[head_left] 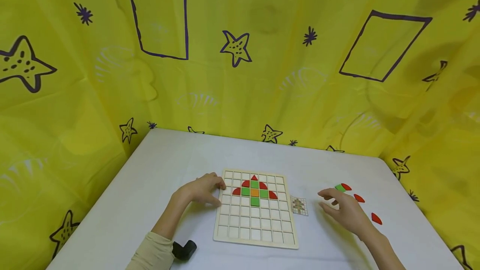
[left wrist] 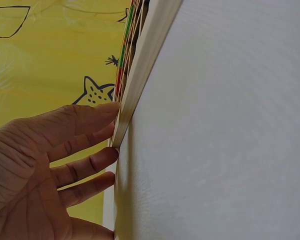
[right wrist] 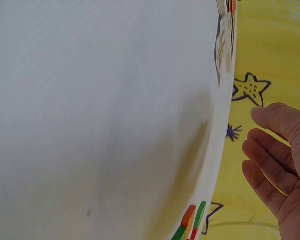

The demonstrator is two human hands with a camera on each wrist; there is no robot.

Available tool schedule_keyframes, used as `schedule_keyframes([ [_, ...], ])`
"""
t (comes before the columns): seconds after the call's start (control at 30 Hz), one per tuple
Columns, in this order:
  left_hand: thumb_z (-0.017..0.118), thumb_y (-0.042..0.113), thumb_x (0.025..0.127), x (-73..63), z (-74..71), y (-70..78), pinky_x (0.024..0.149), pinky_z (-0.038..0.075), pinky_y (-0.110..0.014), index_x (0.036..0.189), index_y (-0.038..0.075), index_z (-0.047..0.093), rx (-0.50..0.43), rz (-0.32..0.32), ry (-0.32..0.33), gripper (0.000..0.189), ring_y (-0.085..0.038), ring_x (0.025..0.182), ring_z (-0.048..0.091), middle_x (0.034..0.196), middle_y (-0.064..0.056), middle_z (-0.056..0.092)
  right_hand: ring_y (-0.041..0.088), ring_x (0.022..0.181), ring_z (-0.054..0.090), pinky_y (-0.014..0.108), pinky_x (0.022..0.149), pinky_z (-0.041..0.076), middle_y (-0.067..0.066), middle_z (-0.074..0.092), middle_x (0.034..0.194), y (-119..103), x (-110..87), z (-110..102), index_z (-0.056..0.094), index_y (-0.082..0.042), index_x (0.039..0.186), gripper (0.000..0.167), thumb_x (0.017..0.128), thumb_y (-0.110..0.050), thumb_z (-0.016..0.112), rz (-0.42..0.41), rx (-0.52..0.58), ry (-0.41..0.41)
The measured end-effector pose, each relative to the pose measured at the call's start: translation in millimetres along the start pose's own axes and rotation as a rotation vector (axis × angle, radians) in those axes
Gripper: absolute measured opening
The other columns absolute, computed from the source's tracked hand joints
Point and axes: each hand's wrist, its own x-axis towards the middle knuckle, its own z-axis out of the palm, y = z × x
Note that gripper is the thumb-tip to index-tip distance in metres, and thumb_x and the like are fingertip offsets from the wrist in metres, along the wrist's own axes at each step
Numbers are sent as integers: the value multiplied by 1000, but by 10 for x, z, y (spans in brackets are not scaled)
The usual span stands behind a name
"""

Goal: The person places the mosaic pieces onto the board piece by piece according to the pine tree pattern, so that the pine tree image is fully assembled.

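A square wooden grid board [head_left: 240, 234] lies on the table, its upper half bearing red, green and orange tiles arranged like a tree around one orange square [head_left: 255, 192]. My left hand [head_left: 204, 187] is at the board's left edge, thumb and fingertips right at the rim in the left wrist view. Its fingers are spread and relaxed. Over the table to the right of the board hovers my right hand [head_left: 345, 209], fingers loosely bent, with nothing between them. Between the board and that hand lies a small pattern card [head_left: 299, 206] showing a tree on a grid.
Loose tiles lie beyond and right of my right hand: a green piece [head_left: 340, 188] and several red quarter-rounds, one [head_left: 376, 218] nearest the right side. A black angular object [head_left: 184, 250] sits by my left sleeve. Yellow patterned curtain [head_left: 240, 95] encloses the white table.
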Motion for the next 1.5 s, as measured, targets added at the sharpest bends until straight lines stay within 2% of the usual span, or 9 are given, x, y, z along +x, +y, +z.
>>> schedule_keyframes([
  [0.23, 88, 14, 79, -8, -12, -4, 100, 44, -50, 109, 12, 67, 0, 5, 2, 36, -22, 104, 52, 107, 0, 58, 15, 85, 68, 29, 66, 55, 7, 74, 95, 136, -81, -54, 72, -4, 105, 33, 76, 5, 84, -18, 0, 56],
  [0.33, 88, 14, 79, -10, -21, 1, 100, 44, -52, 109, 12, 67, 0, 0, 2, 36, -23, 104, 52, 107, -1, 58, 15, 84, 68, 29, 66, 55, 7, 75, 96, 172, -114, -88, 72, -3, 105, 32, 76, 6, 84, 15, -3, 60],
  [0.7, 87, 13, 79, -7, -43, 24, 102, 43, -53, 108, 11, 67, -5, 7, -4, 36, -23, 106, 53, 109, -1, 59, 16, 82, 63, 32, 72, 55, 6, 74, 100, 291, -251, -291, 72, -4, 110, 28, 84, -6, 82, 235, -59, -44],
  [0.9, 87, 13, 79, -26, -47, 26, 100, 44, -53, 109, 11, 67, -3, 13, -2, 35, -23, 104, 52, 108, -2, 59, 15, 81, 64, 29, 69, 55, 7, 74, 98, 404, -288, -334, 72, -2, 108, 29, 82, -2, 83, 243, -73, -35],
  [1.07, 87, 14, 80, -19, -25, 11, 100, 45, -50, 109, 12, 67, -2, 4, -3, 36, -22, 104, 52, 108, -1, 58, 15, 80, 64, 28, 69, 54, 8, 73, 98, 488, -298, -379, 72, 0, 109, 29, 84, -8, 83, 304, -86, -64],
  [1.3, 87, 12, 80, -1, -10, 1, 101, 44, -51, 109, 11, 67, -2, 16, -5, 36, -23, 105, 52, 108, -1, 58, 21, 89, 65, 25, 72, 54, 14, 74, 105, 597, -313, -417, 69, 5, 115, 34, 88, -13, 81, 372, -76, -123],
  [1.5, 87, 13, 80, 0, -5, 8, 102, 43, -53, 109, 12, 68, 9, 4, -5, 35, -22, 106, 52, 108, 0, 58, 18, 88, 66, 23, 71, 54, 13, 74, 106, 678, -313, -414, 69, 4, 113, 32, 89, -14, 80, 389, -53, -153],
])
